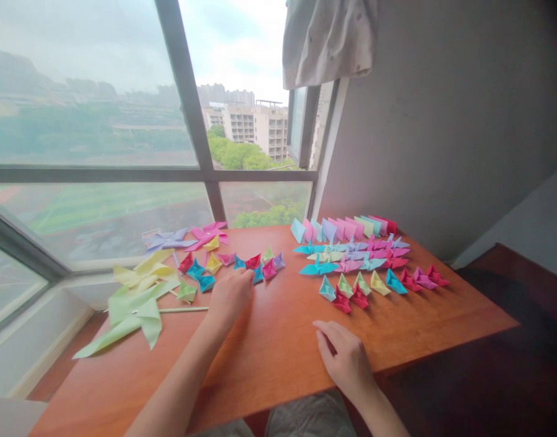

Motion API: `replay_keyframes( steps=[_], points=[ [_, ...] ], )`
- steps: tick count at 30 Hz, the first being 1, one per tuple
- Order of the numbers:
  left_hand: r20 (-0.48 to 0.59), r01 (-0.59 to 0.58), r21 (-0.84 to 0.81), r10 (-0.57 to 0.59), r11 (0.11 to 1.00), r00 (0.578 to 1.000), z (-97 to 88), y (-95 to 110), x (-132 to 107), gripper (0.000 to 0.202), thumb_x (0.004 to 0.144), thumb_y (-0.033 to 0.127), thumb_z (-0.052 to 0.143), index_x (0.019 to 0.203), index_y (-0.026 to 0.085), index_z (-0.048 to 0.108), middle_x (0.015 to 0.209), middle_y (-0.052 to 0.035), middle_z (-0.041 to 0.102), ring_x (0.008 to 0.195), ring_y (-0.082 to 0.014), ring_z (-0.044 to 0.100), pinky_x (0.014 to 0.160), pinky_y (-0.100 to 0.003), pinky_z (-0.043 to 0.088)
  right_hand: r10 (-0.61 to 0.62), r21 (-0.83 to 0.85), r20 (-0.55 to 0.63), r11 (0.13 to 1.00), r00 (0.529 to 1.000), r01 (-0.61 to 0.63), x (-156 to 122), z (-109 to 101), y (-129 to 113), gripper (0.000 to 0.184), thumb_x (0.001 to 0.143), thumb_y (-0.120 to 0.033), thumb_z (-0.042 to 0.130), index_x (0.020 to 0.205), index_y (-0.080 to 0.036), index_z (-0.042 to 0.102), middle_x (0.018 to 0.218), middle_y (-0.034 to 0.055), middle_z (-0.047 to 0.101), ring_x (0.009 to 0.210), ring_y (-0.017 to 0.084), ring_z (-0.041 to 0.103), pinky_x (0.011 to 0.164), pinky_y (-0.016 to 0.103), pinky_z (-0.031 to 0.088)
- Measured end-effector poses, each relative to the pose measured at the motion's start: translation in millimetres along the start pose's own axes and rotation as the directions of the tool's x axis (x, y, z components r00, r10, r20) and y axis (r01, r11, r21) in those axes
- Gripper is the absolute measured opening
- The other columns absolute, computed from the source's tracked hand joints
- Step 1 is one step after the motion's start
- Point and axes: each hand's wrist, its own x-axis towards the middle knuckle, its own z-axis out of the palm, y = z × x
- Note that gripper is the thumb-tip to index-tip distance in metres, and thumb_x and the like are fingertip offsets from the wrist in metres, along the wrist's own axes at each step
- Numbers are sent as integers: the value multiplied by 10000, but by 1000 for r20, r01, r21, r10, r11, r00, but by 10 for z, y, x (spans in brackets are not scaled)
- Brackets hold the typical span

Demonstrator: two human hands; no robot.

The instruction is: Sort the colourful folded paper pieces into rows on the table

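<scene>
My left hand (233, 294) reaches over the tabletop, its fingertips pinched at a blue folded paper piece (258, 275) in a small cluster of origami. Beside that piece lie a red folded piece (253, 261) and a pink folded piece (269, 269). My fingers partly hide the contact. Near the table's front edge rests my right hand (344, 355), fingers loosely curled, with a gap between thumb and forefinger and nothing seen in it. The closest things to it are red paper boats (341, 301) in the front right row.
Green (133, 312) and yellow pinwheels (146, 273) lie at the left, purple and pink ones behind. Rows of paper cranes (319, 267) and standing folded papers (349, 229) fill the back right. A window frame (210, 176) and grey wall (424, 133) border the wooden table (278, 340).
</scene>
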Motion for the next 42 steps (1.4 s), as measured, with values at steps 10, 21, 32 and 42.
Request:
replay_keyframes(
  steps=[10,21,32,42],
  points=[
    [-105,-83,-265,57,961,993,-112,-21,-386,171,894,182,492,889,208,662,867,-39,693,728,-165,647,644,-233,447,82,71,70,994,994,-86,23,5,17,229,950,-224,436,1024,-199,651,781,40,653,664,155,627,657,262,507],
    [-65,-178,-632,177,754,982,0,411,-959,218,899,195,473,872,211,689,795,-43,683,646,-133,618,565,-192,487,122,325,183,929,975,-177,101,-49,-267,212,915,-243,503,1084,-219,629,899,31,665,596,112,583,538,213,483],
    [-42,-98,-682,95,725,995,128,294,-1050,203,893,193,479,950,203,673,838,-53,710,694,-155,647,641,-229,526,90,215,27,972,996,-94,69,-373,-138,170,941,-241,490,900,-210,652,802,42,671,662,134,612,620,229,500],
    [-38,-72,-659,63,748,997,187,278,-1095,194,897,240,494,932,207,682,843,-58,724,707,-172,662,680,-258,535,218,-311,-338,893,915,-327,-62,-1026,880,278,912,-410,509,903,-196,687,871,76,721,651,169,645,658,273,486]
  ],
)
